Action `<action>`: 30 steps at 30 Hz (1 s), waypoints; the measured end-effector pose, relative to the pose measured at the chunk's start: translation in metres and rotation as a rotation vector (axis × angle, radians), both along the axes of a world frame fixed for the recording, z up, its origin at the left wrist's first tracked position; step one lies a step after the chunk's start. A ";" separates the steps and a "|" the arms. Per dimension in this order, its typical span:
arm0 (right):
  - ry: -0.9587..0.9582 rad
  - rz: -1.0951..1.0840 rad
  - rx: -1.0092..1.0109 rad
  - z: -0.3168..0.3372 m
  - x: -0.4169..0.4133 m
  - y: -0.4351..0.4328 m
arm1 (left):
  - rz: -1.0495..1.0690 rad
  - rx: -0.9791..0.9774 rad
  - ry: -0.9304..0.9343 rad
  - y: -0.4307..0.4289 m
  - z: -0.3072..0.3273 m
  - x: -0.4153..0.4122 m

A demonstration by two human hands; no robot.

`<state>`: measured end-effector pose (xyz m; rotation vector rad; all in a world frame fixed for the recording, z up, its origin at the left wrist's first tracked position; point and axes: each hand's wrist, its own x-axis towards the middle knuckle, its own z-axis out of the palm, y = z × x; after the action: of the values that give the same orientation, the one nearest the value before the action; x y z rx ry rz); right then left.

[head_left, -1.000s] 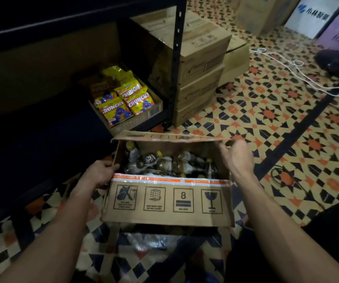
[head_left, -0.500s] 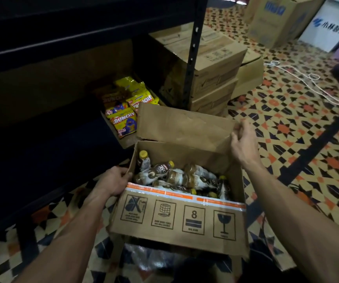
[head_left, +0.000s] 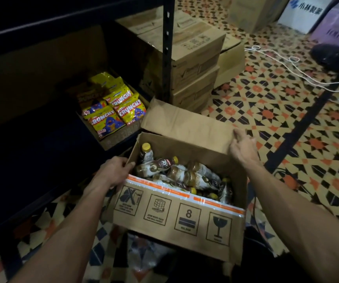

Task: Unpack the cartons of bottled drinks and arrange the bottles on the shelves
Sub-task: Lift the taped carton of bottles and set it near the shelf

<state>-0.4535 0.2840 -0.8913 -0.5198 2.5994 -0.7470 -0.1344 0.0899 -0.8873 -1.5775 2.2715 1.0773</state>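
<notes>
Gripping the left rim of the carton (head_left: 176, 221) with the left hand (head_left: 113, 172), curling the fingers over the cardboard edge. Laying the right hand (head_left: 242, 146) against the right corner of the far flap (head_left: 185, 127), fingers loosely straight and clasping nothing, pressing it back toward the shelf post (head_left: 167, 48). Holding the carton low over the patterned floor (head_left: 276, 103), just beside the dark lower shelf (head_left: 42, 152); not able to tell whether set flat. Seeing the bottles (head_left: 185, 176) jumbled inside, mostly on their sides, showing yellow caps and brown-and-white labels, and finding none on the shelf as far as shown.

Judging the step as folding the flaps clear before lifting bottles out. Doing it well, probably, by pushing the far flap fully past upright to stop any springing back over the opening, steadying the carton by its left wall meanwhile, then taking the topmost bottle first and leaving buried ones till later, avoiding a tumble.

Reading the near wall: a large "8" above stacked bars, a wine-glass fragile mark, a crossed-out pictogram and a stacked-cube one, the small print being too blurred to make out. Noting orange-and-white tape along the rim. Making out what looks like "78°C" on one bottle label. Reading "CRUNCHY" on the yellow snack bags (head_left: 111, 111) in a cardboard tray (head_left: 119, 139) on the shelf, and Japanese characters on a white box (head_left: 305, 11) far behind.
</notes>
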 end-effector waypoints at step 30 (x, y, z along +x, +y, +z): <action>-0.101 0.149 0.260 -0.004 0.101 0.095 | -0.598 0.182 -0.357 0.092 0.063 0.036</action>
<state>-0.3527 0.3785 -0.8950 -0.5718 2.4813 -0.3692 -0.0986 0.1823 -0.8238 -0.8425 2.1096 0.7413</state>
